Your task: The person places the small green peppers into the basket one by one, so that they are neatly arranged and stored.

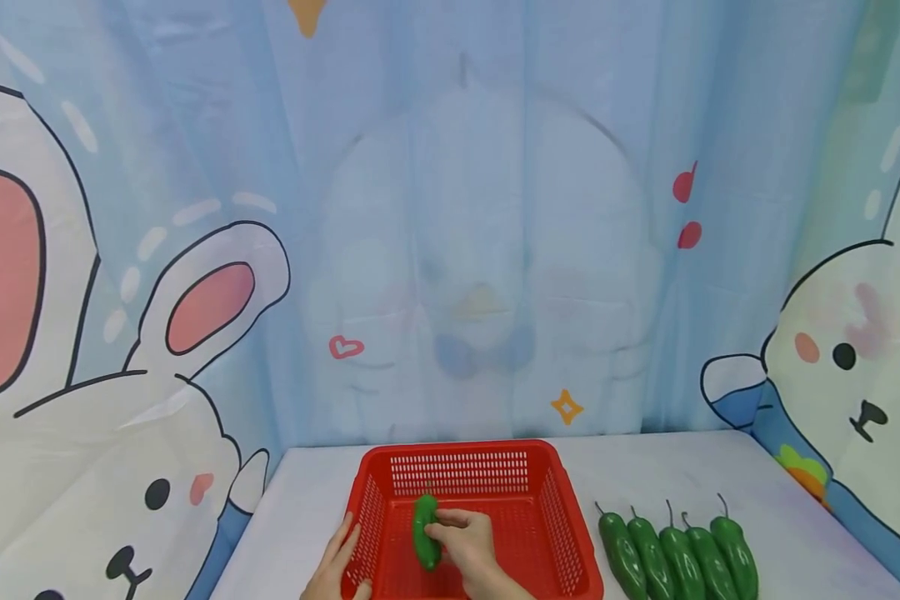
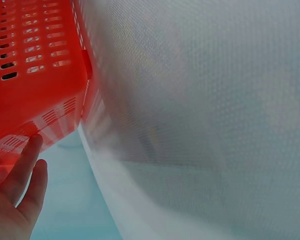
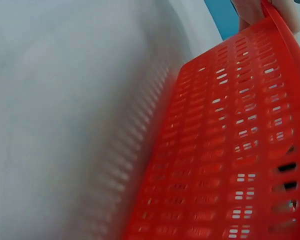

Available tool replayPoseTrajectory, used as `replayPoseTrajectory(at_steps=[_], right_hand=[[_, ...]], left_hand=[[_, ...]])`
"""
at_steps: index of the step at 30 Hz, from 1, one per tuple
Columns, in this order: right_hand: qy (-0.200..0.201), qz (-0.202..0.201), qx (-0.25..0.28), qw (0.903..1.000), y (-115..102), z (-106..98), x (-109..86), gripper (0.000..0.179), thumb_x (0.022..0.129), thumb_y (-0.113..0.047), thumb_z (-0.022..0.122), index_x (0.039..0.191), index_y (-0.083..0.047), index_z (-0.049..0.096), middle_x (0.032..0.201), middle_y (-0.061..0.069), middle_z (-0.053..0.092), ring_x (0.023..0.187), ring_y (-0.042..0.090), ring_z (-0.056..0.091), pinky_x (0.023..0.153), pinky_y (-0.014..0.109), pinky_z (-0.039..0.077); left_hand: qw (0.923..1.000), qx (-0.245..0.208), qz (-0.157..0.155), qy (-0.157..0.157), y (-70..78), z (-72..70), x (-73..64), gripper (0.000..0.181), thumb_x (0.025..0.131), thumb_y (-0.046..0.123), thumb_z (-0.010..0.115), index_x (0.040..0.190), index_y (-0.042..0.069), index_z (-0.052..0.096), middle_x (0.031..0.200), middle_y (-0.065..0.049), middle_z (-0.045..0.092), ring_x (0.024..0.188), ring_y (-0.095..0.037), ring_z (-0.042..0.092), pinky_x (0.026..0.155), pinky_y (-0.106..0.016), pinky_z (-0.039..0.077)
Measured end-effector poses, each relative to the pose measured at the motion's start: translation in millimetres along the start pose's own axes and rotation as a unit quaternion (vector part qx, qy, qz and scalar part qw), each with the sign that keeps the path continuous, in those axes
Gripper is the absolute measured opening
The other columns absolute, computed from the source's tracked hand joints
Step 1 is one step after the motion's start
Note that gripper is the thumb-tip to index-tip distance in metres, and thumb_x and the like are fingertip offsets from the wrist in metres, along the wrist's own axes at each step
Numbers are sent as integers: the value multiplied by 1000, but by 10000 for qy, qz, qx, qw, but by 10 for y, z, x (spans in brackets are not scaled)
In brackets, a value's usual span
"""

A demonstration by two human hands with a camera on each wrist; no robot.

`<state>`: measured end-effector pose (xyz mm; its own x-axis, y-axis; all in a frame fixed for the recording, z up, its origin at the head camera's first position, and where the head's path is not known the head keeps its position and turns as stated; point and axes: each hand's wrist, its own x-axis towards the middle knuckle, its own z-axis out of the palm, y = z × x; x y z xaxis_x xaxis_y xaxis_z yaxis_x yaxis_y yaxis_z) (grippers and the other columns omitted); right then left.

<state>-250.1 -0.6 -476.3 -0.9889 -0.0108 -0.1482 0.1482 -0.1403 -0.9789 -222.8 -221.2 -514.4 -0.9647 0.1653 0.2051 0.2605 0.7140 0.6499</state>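
Note:
A green chili pepper (image 1: 423,533) is upright-looking in the head view, over the left part of a red plastic basket (image 1: 457,451). My right hand (image 1: 468,543) pinches it from the right with thumb and fingers. At the basket's left side my left hand (image 1: 332,568) holds the rim, fingers along the outer wall and thumb inside. The left wrist view shows those fingers (image 2: 29,172) against the slotted red wall. In the right wrist view, a hand (image 3: 250,11) grips the rim at the top right; the pepper is hidden there.
Several green chili peppers (image 1: 678,557) lie in a row on the white tabletop (image 1: 630,467), to the right of the basket. A blue curtain (image 1: 487,250) with cartoon rabbits hangs behind the table.

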Motion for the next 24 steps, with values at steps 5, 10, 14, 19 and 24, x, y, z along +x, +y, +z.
replayPoseTrajectory(at_steps=[5,10,14,19,24], right_hand=[[-127,-111,-144,9998,25,145,44,33,85,5,68,114,20,61,98,23,68,89,35,70,71,42,59],[-64,-239,-256,9994,78,246,101,31,82,8,68,109,22,62,95,24,69,88,37,70,69,43,59],[48,-133,-421,9990,122,276,124,30,80,8,69,106,21,64,94,27,68,87,37,70,67,41,59],[68,98,-878,9961,150,312,159,24,79,6,71,101,16,68,91,21,69,84,33,70,65,38,59],[209,-2,-1376,9903,203,366,195,19,76,5,73,94,12,70,88,16,68,82,31,69,65,37,59]], left_hand=[[10000,14,31,-4,-2,-6,-16,70,85,21,61,147,-5,41,156,-16,30,121,-33,49,83,-39,53],[9998,105,-145,-7,17,-4,-18,70,86,22,63,147,-2,42,157,-14,31,121,-33,50,84,-43,53],[9997,118,-210,-41,22,-5,-15,69,86,23,63,148,-1,42,156,-13,32,121,-32,50,86,-46,53],[9998,195,-57,20,12,-28,-22,68,86,24,63,147,-2,43,155,-15,33,120,-32,51,83,-42,54],[9998,199,23,-44,10,-33,-23,68,88,23,63,147,-4,42,155,-16,32,120,-33,50,82,-38,54]])
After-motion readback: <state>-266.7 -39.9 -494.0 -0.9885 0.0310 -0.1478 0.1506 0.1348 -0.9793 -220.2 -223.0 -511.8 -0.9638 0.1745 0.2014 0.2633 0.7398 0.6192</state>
